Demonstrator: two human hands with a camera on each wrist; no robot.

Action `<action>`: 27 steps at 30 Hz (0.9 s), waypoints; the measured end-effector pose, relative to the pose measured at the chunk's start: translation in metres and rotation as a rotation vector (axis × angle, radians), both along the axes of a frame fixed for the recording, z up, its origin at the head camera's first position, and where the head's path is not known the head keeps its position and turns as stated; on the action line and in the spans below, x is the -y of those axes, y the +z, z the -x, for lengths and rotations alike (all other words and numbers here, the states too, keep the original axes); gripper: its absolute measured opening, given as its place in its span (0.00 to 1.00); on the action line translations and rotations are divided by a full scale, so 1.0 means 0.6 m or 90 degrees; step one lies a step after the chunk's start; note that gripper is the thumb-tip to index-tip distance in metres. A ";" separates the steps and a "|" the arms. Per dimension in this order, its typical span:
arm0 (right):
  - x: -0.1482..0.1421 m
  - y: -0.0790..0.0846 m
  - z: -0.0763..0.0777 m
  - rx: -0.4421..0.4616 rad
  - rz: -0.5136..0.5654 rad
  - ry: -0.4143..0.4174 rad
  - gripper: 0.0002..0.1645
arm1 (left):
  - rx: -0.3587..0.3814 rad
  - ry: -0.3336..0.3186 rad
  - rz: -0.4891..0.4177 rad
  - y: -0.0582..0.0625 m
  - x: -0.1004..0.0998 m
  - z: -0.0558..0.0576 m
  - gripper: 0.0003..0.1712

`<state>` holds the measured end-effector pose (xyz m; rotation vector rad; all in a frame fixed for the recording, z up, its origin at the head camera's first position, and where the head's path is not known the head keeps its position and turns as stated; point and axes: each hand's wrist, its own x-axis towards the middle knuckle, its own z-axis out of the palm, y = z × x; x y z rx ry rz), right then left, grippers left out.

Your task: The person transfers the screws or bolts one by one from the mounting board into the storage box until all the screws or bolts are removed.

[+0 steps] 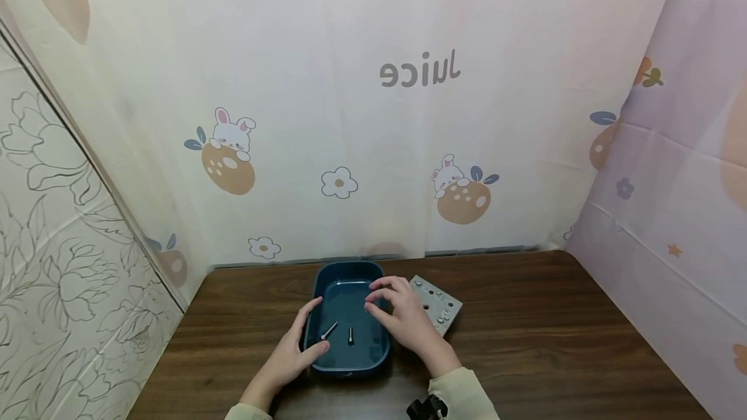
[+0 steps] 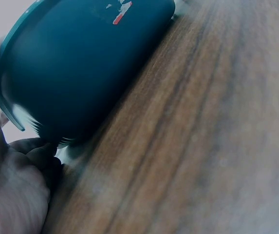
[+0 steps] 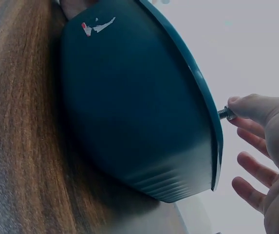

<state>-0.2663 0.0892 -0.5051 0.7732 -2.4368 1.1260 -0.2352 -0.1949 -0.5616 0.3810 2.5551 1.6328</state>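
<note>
A dark teal tray [image 1: 350,360] stands on the wooden table, with two small metal bolts, one slanted bolt [image 1: 329,330] and one upright-looking bolt [image 1: 351,336], lying on its floor. My left hand [image 1: 288,352] grips the tray's left side, its thumb over the rim and some fingers along the outer wall. Over the tray's right rim, my right hand [image 1: 405,316] pinches a short threaded bolt [image 3: 225,113] between thumb and index finger. The other fingers of that hand are loosely bent. The bolt's thread overlaps the tray's rim in the right wrist view.
To the right of the tray, partly behind my right hand, lies a grey metal plate [image 1: 448,312] with holes and several fasteners. The brown wooden table [image 1: 554,336] ends at a patterned curtain [image 1: 350,115] behind. A black device [image 1: 427,408] is strapped at my right wrist.
</note>
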 end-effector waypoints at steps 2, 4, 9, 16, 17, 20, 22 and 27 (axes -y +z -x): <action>0.000 0.000 -0.001 0.009 -0.002 0.001 0.03 | -0.002 -0.001 -0.002 -0.001 0.000 0.001 0.46; 0.001 0.000 -0.002 0.014 -0.001 0.002 0.04 | -0.002 -0.003 -0.003 -0.001 0.000 0.001 0.47; 0.003 -0.003 -0.005 0.011 -0.002 0.011 0.04 | 0.001 -0.004 -0.003 -0.001 0.000 0.002 0.47; 0.008 -0.008 -0.007 0.016 -0.013 0.016 0.03 | -0.007 -0.011 0.009 -0.002 0.000 0.003 0.46; 0.008 -0.008 -0.007 0.016 -0.013 0.015 0.03 | -0.008 -0.011 0.011 -0.002 0.001 0.003 0.46; 0.010 -0.008 -0.008 0.017 -0.013 0.016 0.03 | -0.005 -0.007 0.019 -0.001 0.001 0.003 0.46; 0.011 -0.009 -0.009 0.016 -0.016 0.017 0.03 | -0.001 -0.002 0.022 0.000 0.000 0.003 0.45; 0.013 -0.009 -0.009 0.029 -0.024 0.018 0.03 | 0.005 0.001 0.018 0.002 0.000 0.002 0.45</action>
